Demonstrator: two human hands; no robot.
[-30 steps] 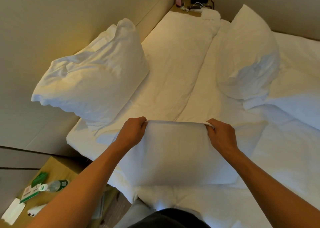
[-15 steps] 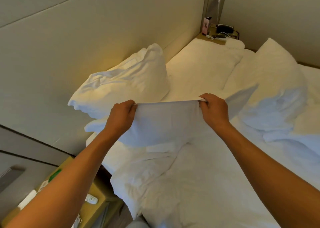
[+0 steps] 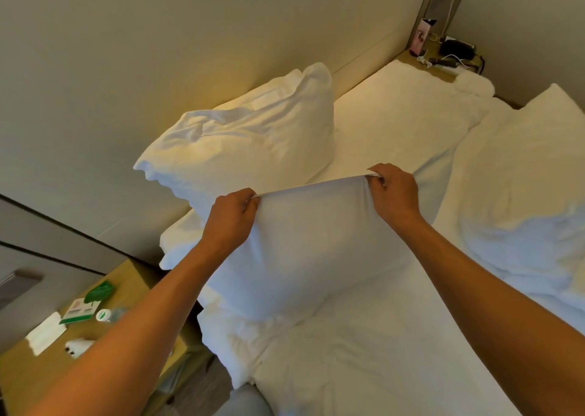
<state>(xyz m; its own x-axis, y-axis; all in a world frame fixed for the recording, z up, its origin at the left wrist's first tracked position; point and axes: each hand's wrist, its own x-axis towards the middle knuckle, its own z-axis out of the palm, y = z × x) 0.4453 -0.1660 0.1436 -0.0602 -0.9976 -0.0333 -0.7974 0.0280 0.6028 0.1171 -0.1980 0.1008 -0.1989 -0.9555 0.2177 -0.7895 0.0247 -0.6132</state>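
Left hand (image 3: 232, 217) and right hand (image 3: 392, 194) each pinch the hem of the white sheet (image 3: 304, 251). It billows below them at the bed's (image 3: 364, 352) left edge. The hem runs hand to hand, with the right end higher and farther.
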